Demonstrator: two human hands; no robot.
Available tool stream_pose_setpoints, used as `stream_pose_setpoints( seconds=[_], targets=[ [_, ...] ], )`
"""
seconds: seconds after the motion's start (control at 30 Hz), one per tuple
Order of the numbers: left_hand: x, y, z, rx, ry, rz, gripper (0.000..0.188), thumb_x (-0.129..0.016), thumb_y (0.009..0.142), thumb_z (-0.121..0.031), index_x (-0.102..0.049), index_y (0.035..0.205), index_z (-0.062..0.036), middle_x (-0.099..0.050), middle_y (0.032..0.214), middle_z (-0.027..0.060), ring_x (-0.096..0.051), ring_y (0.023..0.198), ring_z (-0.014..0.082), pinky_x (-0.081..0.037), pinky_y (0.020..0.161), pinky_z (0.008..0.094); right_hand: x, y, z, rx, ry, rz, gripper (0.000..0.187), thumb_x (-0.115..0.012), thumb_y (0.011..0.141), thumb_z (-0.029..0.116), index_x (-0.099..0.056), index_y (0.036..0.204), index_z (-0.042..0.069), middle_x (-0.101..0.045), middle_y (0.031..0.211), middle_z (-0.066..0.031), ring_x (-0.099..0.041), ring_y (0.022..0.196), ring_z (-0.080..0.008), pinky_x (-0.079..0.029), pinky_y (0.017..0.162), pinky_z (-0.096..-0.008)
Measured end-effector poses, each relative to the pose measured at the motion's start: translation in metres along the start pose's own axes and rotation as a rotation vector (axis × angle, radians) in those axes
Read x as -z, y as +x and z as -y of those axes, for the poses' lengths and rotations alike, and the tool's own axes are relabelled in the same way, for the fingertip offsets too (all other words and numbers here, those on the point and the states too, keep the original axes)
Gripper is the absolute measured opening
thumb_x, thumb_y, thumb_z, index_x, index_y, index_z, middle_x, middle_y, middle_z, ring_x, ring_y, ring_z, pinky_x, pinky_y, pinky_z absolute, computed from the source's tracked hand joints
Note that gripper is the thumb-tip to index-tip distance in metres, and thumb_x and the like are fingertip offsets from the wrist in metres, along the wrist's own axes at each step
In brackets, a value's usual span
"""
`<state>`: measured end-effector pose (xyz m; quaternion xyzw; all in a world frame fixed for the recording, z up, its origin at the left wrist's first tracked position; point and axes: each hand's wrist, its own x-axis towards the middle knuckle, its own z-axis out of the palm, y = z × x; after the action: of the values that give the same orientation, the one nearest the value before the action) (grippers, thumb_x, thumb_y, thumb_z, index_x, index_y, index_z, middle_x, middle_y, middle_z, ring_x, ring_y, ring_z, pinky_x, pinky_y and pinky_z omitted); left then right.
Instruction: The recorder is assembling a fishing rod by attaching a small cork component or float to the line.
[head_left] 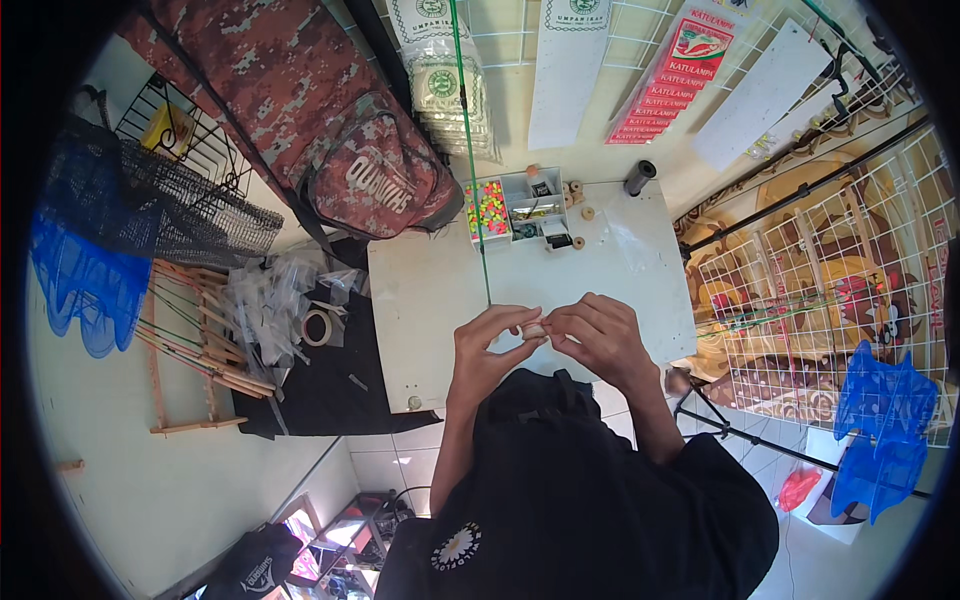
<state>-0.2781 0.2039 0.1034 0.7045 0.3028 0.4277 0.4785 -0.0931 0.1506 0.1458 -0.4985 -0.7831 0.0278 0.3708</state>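
Note:
Both hands meet over the near edge of the white table (440, 345), fingertips almost touching. Between the thumb and index finger of my left hand (490, 335) is a small pale spool-like piece (534, 329), partly covered by fingers. My right hand (605, 335) is closed in a pinch at the right side of that piece; whatever its fingertips grip is too small to make out. A thin green rod (480, 200) comes down from above and ends near my left hand; I cannot tell whether they touch.
Toward the back stands a compartment tray (512, 222) with bright beads and small packets. Small wooden spools (587, 213) and a dark cylinder (640, 177) are near it. Left are a camouflage bag (375, 165), plastic bags and a tape roll (317, 328). A wire rack (800, 300) stands right.

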Motion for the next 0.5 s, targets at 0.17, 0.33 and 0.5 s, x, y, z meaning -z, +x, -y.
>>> stream_pose_setpoints(
  seconds=[0.17,0.33,0.5],
  targets=[
    [-0.001,-0.001,0.004,-0.003,-0.021,-0.003,0.039,-0.08,0.071,-0.002,-0.072,0.108,-0.0068,-0.07,0.096,0.008,-0.061,0.077,0.0136,-0.049,0.066,0.0259,0.001,0.003,0.0,-0.015,-0.012,0.034,0.022,-0.076,0.069,0.012,-0.06,0.085,0.01,-0.063,0.084,-0.0001,-0.06,0.072,-0.0168,-0.05,0.06,-0.0308],
    [-0.001,-0.007,0.014,0.12,-0.109,0.039,0.039,-0.081,0.072,-0.004,-0.071,0.11,-0.006,-0.07,0.097,0.006,-0.058,0.077,0.0104,-0.042,0.06,0.024,-0.005,0.002,0.002,-0.077,0.001,-0.027,0.024,-0.077,0.065,0.005,-0.062,0.084,0.008,-0.064,0.085,-0.0011,-0.06,0.069,-0.0173,-0.05,0.056,-0.0311],
    [0.0,-0.008,0.016,0.123,-0.209,0.045,0.036,-0.079,0.074,-0.001,-0.07,0.109,-0.0043,-0.07,0.099,0.0051,-0.06,0.081,0.0103,-0.045,0.069,0.0235,-0.007,0.002,0.003,-0.166,0.037,-0.01,0.031,-0.079,0.064,0.006,-0.069,0.094,0.009,-0.065,0.086,-0.002,-0.062,0.073,-0.0181,-0.054,0.061,-0.0309]
  ],
)
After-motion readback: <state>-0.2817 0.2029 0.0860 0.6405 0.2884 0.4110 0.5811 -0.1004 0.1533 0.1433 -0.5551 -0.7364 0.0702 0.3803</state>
